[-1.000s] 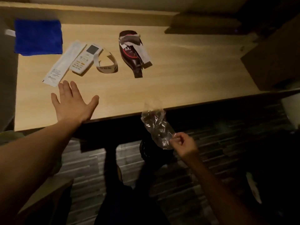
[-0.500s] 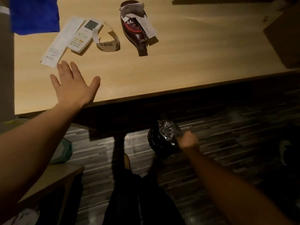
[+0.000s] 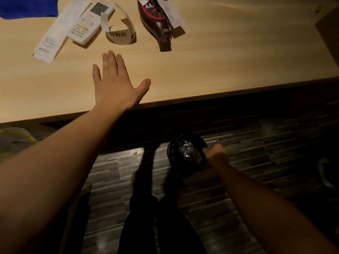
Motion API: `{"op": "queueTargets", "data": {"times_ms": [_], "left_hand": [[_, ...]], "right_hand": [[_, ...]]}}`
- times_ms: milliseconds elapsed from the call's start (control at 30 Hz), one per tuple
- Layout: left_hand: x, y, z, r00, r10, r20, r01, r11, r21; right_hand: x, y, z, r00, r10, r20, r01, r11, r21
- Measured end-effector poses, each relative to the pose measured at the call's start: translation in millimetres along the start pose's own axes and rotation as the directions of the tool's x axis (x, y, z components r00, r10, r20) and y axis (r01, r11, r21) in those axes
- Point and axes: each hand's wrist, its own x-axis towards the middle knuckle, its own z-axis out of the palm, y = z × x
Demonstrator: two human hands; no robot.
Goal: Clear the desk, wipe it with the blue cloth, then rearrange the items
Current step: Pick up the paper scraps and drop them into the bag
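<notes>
1. The left hand (image 3: 117, 85) lies flat near the front edge of the bench (image 3: 229, 66). Its fingers (image 3: 110, 61) are spread wide and hold nothing.
2. The right hand (image 3: 216, 153) is low down, over the floor (image 3: 275, 143). It is curled at the rim of a black bin (image 3: 185, 154).
3. Shiny clear plastic (image 3: 185, 150) sits in the bin. I cannot tell if the right hand has hold of it.
4. The blue cloth (image 3: 27, 6) is at the far left corner of the bench.
5. A white packet (image 3: 55, 33) lies just beside a white remote (image 3: 89, 22).
6. A curled paper strip (image 3: 119, 32) sits to the right of the remote.
7. A dark bottle (image 3: 157, 22) lies on its side, with paper (image 3: 174, 13) over it.
</notes>
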Motion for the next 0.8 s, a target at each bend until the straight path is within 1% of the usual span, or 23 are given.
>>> {"op": "queueTargets", "data": {"times_ms": [100,200,267,333,400,433,500,633,733,800], "left_hand": [[-0.3,1.0,-1.8,1.0,-0.005,0.003,0.005,1.0,-0.004],[-1.2,1.1,-4.3,1.0,-0.014,0.009,0.014,1.0,-0.009],[-1.4,1.9,-5.3,1.0,-0.02,0.014,0.021,1.0,-0.016],[-1.5,2.6,-6.1,1.0,-0.024,0.019,0.024,0.999,-0.026],[-1.5,2.8,-6.7,0.999,-0.028,0.029,0.029,0.999,-0.032],[-1.9,3.1,-6.5,0.999,-0.033,0.034,0.034,0.999,-0.03],[-1.3,3.2,-6.4,0.998,-0.054,0.037,0.055,0.998,-0.026],[0.2,2.3,-5.2,0.995,-0.078,0.057,0.079,0.996,-0.03],[1.0,1.7,-4.3,0.996,-0.07,0.056,0.072,0.997,-0.033],[1.6,1.5,-3.4,0.996,-0.07,0.056,0.072,0.997,-0.035]], "right_hand": [[-3.3,-10.3,-6.8,0.995,-0.09,-0.038,0.093,0.989,0.114],[-27.7,-32.0,-25.4,0.961,-0.258,-0.102,0.274,0.94,0.202],[-55.2,-52.0,-46.3,0.897,-0.405,-0.176,0.439,0.858,0.266],[-84.9,-78.1,-74.5,0.81,-0.529,-0.252,0.585,0.756,0.293],[-108.2,-112.3,-106.1,0.719,-0.62,-0.314,0.694,0.657,0.294],[-116.3,-131.4,-121.1,0.685,-0.645,-0.34,0.729,0.614,0.303],[-124.0,-172.3,-146.0,0.648,-0.672,-0.358,0.761,0.553,0.339],[-113.5,-250.3,-169.3,0.625,-0.715,-0.314,0.779,0.541,0.317],[-102.2,-298.8,-172.2,0.549,-0.786,-0.284,0.834,0.494,0.247],[-95.5,-324.1,-170.6,0.508,-0.83,-0.228,0.86,0.476,0.184]]}}
